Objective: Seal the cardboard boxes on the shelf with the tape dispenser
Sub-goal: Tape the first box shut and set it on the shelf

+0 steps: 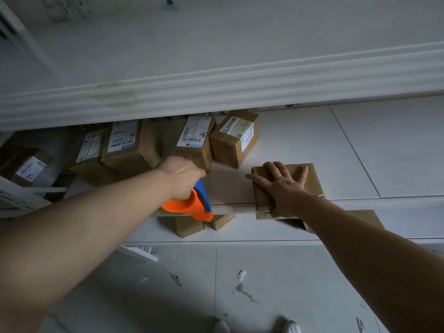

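My left hand (181,175) grips an orange and blue tape dispenser (192,207) at the front edge of the white shelf (300,140). My right hand (283,183) lies flat, fingers spread, on top of a brown cardboard box (310,181) that overhangs the shelf's front edge. A strip of tape (230,209) runs along the shelf edge between the dispenser and this box. Further back on the shelf stand several labelled cardboard boxes, among them one (235,140) at the right and one (197,140) just behind my left hand.
More labelled boxes (125,147) crowd the shelf's left side, under a white moulded ledge (216,92). On a lower level lie small cardboard boxes (189,228) and a flat box (365,219). Tiled floor and shoe tips (290,326) show below.
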### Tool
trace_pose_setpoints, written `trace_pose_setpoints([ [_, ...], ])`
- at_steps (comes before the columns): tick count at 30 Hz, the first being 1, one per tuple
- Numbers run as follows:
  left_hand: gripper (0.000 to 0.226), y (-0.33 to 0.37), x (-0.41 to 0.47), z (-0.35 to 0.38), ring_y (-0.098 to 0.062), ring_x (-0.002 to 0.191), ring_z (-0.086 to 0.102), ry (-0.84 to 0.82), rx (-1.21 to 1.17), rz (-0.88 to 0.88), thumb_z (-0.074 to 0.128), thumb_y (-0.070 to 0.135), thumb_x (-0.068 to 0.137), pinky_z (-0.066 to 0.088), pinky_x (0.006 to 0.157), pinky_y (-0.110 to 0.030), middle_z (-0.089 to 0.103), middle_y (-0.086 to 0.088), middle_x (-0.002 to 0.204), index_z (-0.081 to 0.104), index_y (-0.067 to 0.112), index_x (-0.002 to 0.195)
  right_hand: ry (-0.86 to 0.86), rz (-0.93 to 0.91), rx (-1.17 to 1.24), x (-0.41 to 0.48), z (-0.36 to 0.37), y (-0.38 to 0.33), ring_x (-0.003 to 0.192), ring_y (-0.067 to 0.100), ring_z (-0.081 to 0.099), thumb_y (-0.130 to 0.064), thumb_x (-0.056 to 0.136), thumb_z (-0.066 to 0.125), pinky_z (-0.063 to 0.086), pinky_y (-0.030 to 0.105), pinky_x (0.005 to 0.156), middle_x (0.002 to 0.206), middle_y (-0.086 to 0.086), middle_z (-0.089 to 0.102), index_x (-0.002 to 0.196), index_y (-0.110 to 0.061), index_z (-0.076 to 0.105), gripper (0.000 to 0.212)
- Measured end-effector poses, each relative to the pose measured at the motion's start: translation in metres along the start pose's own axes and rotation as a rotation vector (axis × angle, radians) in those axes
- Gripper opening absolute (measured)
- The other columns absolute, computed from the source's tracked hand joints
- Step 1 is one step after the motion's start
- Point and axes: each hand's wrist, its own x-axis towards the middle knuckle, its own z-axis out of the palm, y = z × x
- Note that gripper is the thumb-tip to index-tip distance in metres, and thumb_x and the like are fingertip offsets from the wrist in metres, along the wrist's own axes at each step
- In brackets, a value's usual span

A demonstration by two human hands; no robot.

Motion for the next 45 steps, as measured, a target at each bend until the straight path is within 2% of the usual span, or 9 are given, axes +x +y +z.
trace_pose_setpoints([
  [6, 0.062, -0.027, -0.024, 0.013, -0.019, 0.093, 0.057, 0.086, -0.775, -0.202, 0.068, 0.012, 0.075, 0.045, 0.076, -0.027, 0.059, -0.002, 0.112, 0.045, 0.029, 0.130, -0.025, -0.001, 0.006, 0.002, -0.005, 0.003, 0.145, 0.031, -0.007, -0.048, 0.067, 0.078, 0.006, 0.079, 0.099, 0.156, 0.006, -0.004, 0.144, -0.055, -0.010, 0.117],
  [12, 0.073, -0.018, -0.028, 0.046, -0.017, 0.109, 0.056, -0.046, -1.181, -0.155, 0.080, 0.013, 0.070, 0.049, 0.095, -0.038, 0.054, 0.001, 0.116, 0.037, 0.031, 0.126, -0.119, 0.009, 0.011, 0.003, -0.014, 0.002, 0.146, 0.031, -0.011, -0.042, 0.065, 0.080, 0.007, 0.079, 0.100, 0.158, 0.003, -0.007, 0.144, -0.054, -0.014, 0.123],
  [17, 0.066, -0.012, -0.017, 0.061, -0.013, 0.111, 0.048, 0.102, -0.877, -0.067, 0.079, 0.030, 0.074, 0.042, 0.092, -0.028, 0.044, 0.003, 0.121, 0.038, 0.025, 0.126, -0.097, 0.029, 0.044, 0.003, -0.024, 0.006, 0.144, 0.030, 0.008, -0.044, 0.062, 0.083, 0.021, 0.073, 0.103, 0.155, 0.000, 0.009, 0.145, -0.053, -0.003, 0.121],
  [21, 0.056, -0.024, -0.009, 0.077, -0.013, 0.113, 0.043, 0.237, -0.663, -0.009, 0.074, 0.005, 0.070, 0.036, 0.090, -0.022, 0.043, 0.005, 0.117, 0.045, 0.022, 0.114, -0.055, 0.039, 0.066, 0.003, -0.032, 0.002, 0.143, 0.031, 0.012, -0.048, 0.062, 0.083, 0.024, 0.068, 0.105, 0.155, -0.001, 0.012, 0.145, -0.053, -0.003, 0.120],
  [28, 0.056, -0.055, -0.004, 0.108, -0.014, 0.122, 0.038, 0.211, -0.418, 0.042, 0.061, -0.007, 0.076, 0.035, 0.096, -0.022, 0.038, 0.001, 0.124, 0.041, 0.018, 0.122, 0.003, 0.126, 0.136, 0.017, -0.040, -0.024, 0.141, 0.031, 0.018, -0.045, 0.059, 0.083, 0.025, 0.064, 0.106, 0.154, -0.002, 0.015, 0.145, -0.054, -0.002, 0.121],
  [32, 0.069, -0.066, 0.000, 0.127, -0.022, 0.134, 0.027, 0.045, -0.284, 0.126, 0.067, 0.024, 0.084, 0.030, 0.107, -0.032, 0.029, -0.004, 0.137, 0.027, 0.015, 0.139, 0.002, 0.166, 0.161, 0.022, -0.039, -0.037, 0.142, 0.031, 0.016, -0.043, 0.062, 0.083, 0.025, 0.061, 0.108, 0.155, -0.001, 0.012, 0.146, -0.053, -0.002, 0.121],
  [36, 0.066, -0.068, 0.004, 0.133, -0.032, 0.142, 0.012, -0.068, -0.089, 0.188, 0.048, 0.040, 0.097, 0.024, 0.113, -0.044, 0.020, -0.009, 0.144, 0.014, 0.013, 0.147, 0.026, 0.198, 0.150, 0.025, -0.038, -0.044, 0.142, 0.030, 0.014, -0.041, 0.062, 0.083, 0.025, 0.060, 0.109, 0.155, -0.001, 0.011, 0.145, -0.053, -0.003, 0.120],
  [40, 0.051, -0.063, 0.013, 0.134, -0.030, 0.138, 0.021, -0.016, -0.021, 0.219, 0.040, 0.029, 0.101, 0.029, 0.110, -0.043, 0.027, -0.010, 0.141, 0.019, 0.013, 0.144, 0.052, 0.230, 0.138, 0.021, -0.033, -0.047, 0.143, 0.027, 0.013, -0.038, 0.061, 0.083, 0.026, 0.059, 0.108, 0.155, -0.003, 0.011, 0.145, -0.051, -0.010, 0.126],
  [45, 0.052, -0.064, 0.021, 0.115, -0.021, 0.125, 0.038, -0.036, -0.160, 0.241, 0.056, 0.013, 0.093, 0.036, 0.100, -0.033, 0.040, -0.005, 0.134, 0.034, 0.013, 0.140, 0.048, 0.232, 0.136, 0.018, -0.028, -0.046, 0.145, 0.023, 0.014, -0.041, 0.059, 0.084, 0.023, 0.055, 0.110, 0.157, -0.005, 0.013, 0.149, -0.037, -0.015, 0.134],
])
